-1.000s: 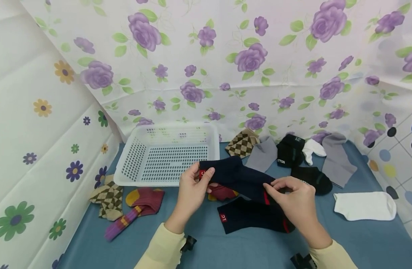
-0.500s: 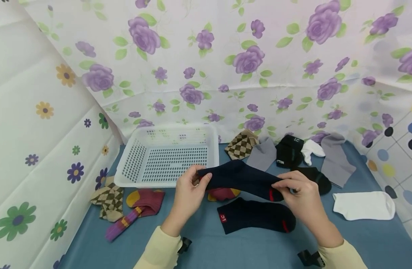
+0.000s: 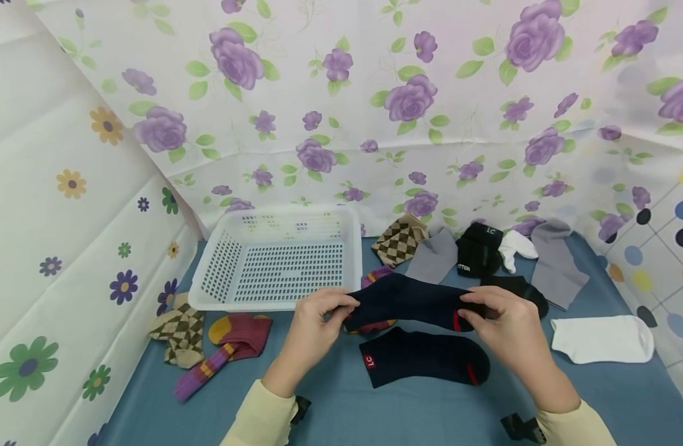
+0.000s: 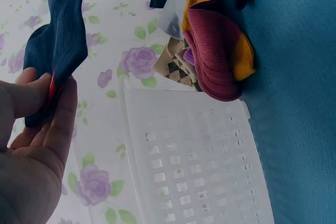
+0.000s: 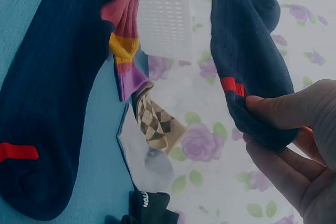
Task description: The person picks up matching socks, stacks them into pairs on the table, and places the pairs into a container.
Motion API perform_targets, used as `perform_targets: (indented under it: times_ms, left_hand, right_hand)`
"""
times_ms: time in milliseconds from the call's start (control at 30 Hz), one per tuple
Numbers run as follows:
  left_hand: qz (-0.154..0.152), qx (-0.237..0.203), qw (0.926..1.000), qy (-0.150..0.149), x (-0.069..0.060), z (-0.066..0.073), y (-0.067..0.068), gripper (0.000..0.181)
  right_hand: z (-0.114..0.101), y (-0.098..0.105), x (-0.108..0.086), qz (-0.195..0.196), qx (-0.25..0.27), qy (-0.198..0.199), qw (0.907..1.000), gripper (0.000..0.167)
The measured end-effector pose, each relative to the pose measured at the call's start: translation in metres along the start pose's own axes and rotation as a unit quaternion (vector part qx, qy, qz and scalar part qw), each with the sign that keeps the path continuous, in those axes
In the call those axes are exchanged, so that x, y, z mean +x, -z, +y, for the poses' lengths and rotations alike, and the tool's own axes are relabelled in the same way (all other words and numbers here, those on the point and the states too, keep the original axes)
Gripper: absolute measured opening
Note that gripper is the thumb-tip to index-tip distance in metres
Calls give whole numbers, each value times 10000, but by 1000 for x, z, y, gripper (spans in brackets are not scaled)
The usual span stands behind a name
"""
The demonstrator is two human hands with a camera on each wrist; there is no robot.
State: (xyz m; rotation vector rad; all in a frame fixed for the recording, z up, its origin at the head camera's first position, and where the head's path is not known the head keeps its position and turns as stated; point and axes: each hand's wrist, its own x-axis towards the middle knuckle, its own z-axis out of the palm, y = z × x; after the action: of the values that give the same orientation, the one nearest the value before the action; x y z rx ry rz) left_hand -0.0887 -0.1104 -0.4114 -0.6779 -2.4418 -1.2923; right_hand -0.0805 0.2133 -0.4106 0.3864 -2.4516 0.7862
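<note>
A navy sock [image 3: 411, 302] with a red stripe near its toe is stretched level between both hands, above the table. My left hand [image 3: 317, 320] pinches its cuff end between thumb and fingers. At the toe end my right hand [image 3: 504, 317] pinches the fabric beside the red stripe [image 5: 232, 86]. Right below lies a matching navy sock [image 3: 425, 358], flat on the cloth, with a red label at its cuff. Partly hidden behind the held sock is a maroon sock with yellow and purple parts [image 4: 215, 51].
A white plastic basket [image 3: 274, 306] stands at the back left. Left of it lie a checkered sock [image 3: 181, 331] and a maroon-and-purple sock [image 3: 241, 337]. Several checkered, grey, black and white socks lie back right, with a white sock [image 3: 602, 339] at the right.
The held navy sock has been turned so its red cuff label no longer shows in the head view. Both hands have shifted slightly right, and the sock now hangs more level.
</note>
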Motion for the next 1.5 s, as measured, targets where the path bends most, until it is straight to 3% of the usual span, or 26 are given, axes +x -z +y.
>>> perform_targets:
  times_ms: [133, 267, 433, 533, 633, 767, 900, 1133, 1333, 1500]
  left_hand:
    - [-259, 42, 9993, 248, -1, 0, -2, 26]
    - [-273, -21, 9984, 487, -1, 1, -6, 30]
    - [-413, -405, 9924, 1090, -7, -3, -18, 28]
    - [-697, -556, 9833, 1589, -12, -7, -26, 27]
    - [-1053, -637, 9707, 2065, -16, -11, -35, 26]
    - [-1460, -688, 9553, 2479, -24, -17, -47, 25]
    - [-1617, -746, 9483, 2628, -31, -19, -56, 26]
    - [-1678, -643, 9497, 2564, -35, -23, -66, 25]
    - [-1778, -433, 9462, 2670, -36, -25, -69, 26]
    - [-1815, -321, 9452, 2694, -37, -26, -71, 26]
  right_hand:
    - [0, 2, -1, 107, -88, -122, 9998, 25]
    - [1, 5, -1, 85, -135, -233, 9996, 24]
    - [8, 11, -4, -621, -190, -619, 9960, 29]
    - [12, 13, -7, -1295, -174, -1065, 9857, 30]
    - [16, 15, -9, -1918, -200, -1494, 9698, 31]
    - [23, 13, -13, -2550, -269, -1821, 9493, 32]
    - [28, 10, -19, -2895, -307, -1921, 9372, 34]
    - [34, 3, -29, -3065, -452, -1966, 9302, 33]
    - [36, -5, -36, -3312, -501, -2167, 9170, 34]
    - [40, -10, -43, -3405, -580, -2128, 9140, 36]
